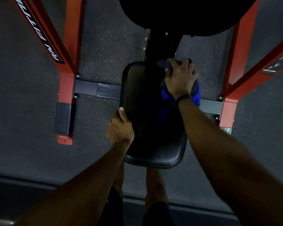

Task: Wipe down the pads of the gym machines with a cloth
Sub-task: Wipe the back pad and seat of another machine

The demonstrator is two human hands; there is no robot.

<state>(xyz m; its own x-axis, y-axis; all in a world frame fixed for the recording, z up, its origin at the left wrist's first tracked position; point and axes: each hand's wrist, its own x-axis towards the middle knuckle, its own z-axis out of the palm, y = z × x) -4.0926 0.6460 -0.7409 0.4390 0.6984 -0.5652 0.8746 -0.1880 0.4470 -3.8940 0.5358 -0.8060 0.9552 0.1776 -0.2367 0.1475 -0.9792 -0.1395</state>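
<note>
A black padded seat (145, 115) of a gym machine lies below me in the middle of the head view. My left hand (120, 128) grips its left edge, thumb on top of the pad. My right hand (180, 79) holds a dark blue cloth (166, 93) bunched under its curled fingers at the pad's far right corner. Part of the cloth hangs over the right side of the pad. A second, larger black pad (186, 13) sits at the top of the view.
Red frame beams (69, 46) rise on the left and another red beam (238, 62) on the right, joined by a dark crossbar (95, 88) on the speckled rubber floor. A black post (162, 46) links the two pads. My legs stand just behind the seat.
</note>
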